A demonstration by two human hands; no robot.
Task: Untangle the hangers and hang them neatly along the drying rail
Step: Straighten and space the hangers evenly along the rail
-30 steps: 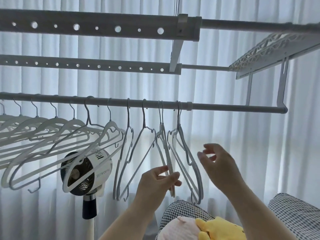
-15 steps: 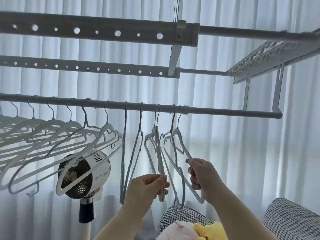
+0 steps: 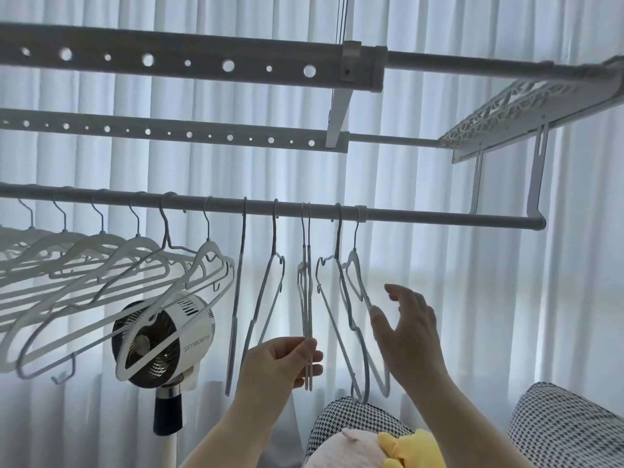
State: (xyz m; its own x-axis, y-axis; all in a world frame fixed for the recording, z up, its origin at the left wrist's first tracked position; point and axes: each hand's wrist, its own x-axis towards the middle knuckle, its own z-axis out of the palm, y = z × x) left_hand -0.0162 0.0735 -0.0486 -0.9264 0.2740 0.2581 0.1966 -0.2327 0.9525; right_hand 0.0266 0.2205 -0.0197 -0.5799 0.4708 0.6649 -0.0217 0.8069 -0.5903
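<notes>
A grey drying rail [image 3: 439, 218] runs across the middle of the view. Several pale hangers [image 3: 101, 265] hang in a slanted row along its left part. More hang edge-on near the middle. My left hand [image 3: 280, 361] pinches the lower end of a pair of hangers [image 3: 306, 298] that hang together. Two more hangers [image 3: 351, 319] hang just right of them. My right hand [image 3: 408, 329] is beside these, fingers spread, its thumb at the arm of the rightmost one, gripping nothing.
Two perforated bars [image 3: 169, 62] and a lattice shelf [image 3: 506, 109] sit above the rail. A white fan [image 3: 162, 339] on a stand is behind the left hangers. Checked cushions [image 3: 567, 430] and soft toys [image 3: 381, 450] lie below. White curtains fill the background.
My right hand has let go of the rightmost hanger and opened with spread fingers. My left hand keeps its pinch on the hanger pair.
</notes>
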